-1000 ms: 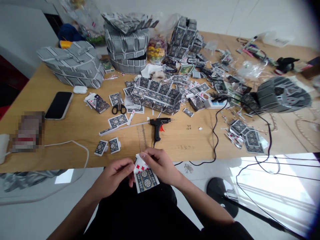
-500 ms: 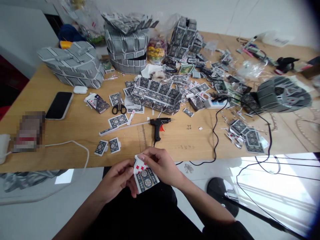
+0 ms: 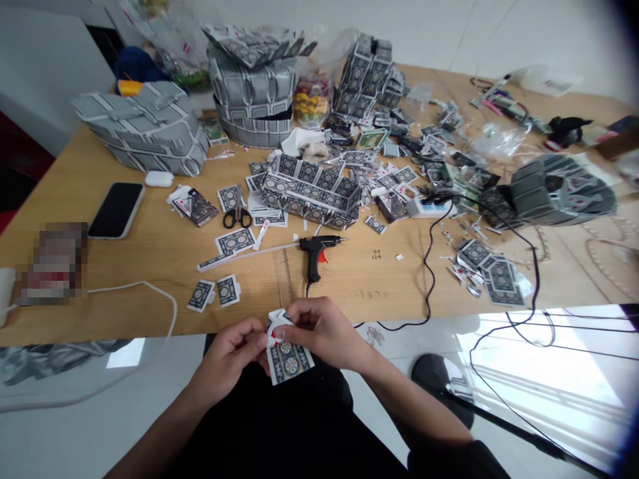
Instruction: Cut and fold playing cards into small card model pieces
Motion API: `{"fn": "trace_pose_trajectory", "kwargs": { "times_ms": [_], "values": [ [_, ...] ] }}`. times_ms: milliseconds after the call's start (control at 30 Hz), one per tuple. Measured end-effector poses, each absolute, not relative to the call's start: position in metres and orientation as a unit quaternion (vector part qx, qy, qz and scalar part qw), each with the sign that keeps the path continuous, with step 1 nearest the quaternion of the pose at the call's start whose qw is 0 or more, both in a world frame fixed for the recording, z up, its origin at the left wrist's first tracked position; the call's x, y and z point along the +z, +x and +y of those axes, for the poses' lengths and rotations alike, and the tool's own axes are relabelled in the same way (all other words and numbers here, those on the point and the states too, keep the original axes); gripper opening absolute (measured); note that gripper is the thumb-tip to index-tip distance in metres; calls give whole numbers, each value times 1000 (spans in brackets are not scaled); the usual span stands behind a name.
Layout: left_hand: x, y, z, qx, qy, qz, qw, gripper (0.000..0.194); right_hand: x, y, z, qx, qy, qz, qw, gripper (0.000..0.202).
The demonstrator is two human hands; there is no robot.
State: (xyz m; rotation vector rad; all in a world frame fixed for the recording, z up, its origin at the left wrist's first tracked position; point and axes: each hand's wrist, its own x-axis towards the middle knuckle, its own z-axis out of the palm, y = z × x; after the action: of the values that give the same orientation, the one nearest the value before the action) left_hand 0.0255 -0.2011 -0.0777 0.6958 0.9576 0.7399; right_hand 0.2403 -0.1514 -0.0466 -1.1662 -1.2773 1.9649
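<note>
Over my lap, just off the table's front edge, both hands grip a playing card (image 3: 292, 361) with a dark patterned back and a folded white part with red marks at its top. My left hand (image 3: 234, 356) is closed on the card's left edge, thumb on top. My right hand (image 3: 324, 332) pinches its upper right, the thumb pressing on the fold. Beyond them a black glue gun (image 3: 315, 256) with an orange trigger lies on the table, nozzle to the right. Two small folded cards (image 3: 228, 291) lie to the left of it.
Black-handled scissors (image 3: 237, 214) lie beside a long open box made of cards (image 3: 312, 193). Larger woven card pieces (image 3: 144, 130) stand at the back. A phone (image 3: 117, 210) is at the left. A black cable (image 3: 430, 266) runs from a power strip (image 3: 432, 207). Card scraps (image 3: 474, 256) lie right.
My right thumb has moved down and left across the card's folded top, covering more of the red marks. The card has shifted slightly to the left; the view moved a little.
</note>
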Motion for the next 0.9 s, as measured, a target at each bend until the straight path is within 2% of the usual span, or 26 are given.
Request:
{"fn": "trace_pose_trajectory", "kwargs": {
  "times_ms": [233, 533, 900],
  "values": [
    [-72, 27, -202, 320, 433, 472, 698, 52, -50, 240, -155, 709, -439, -491, 253, 54],
    [-69, 29, -203, 326, 487, 499, 638, 45, -49, 238, -155, 686, -452, -509, 259, 55],
    [-67, 23, -198, 278, 562, 499, 598, 44, -47, 238, -153, 688, -451, -511, 249, 48]
  ]
}}
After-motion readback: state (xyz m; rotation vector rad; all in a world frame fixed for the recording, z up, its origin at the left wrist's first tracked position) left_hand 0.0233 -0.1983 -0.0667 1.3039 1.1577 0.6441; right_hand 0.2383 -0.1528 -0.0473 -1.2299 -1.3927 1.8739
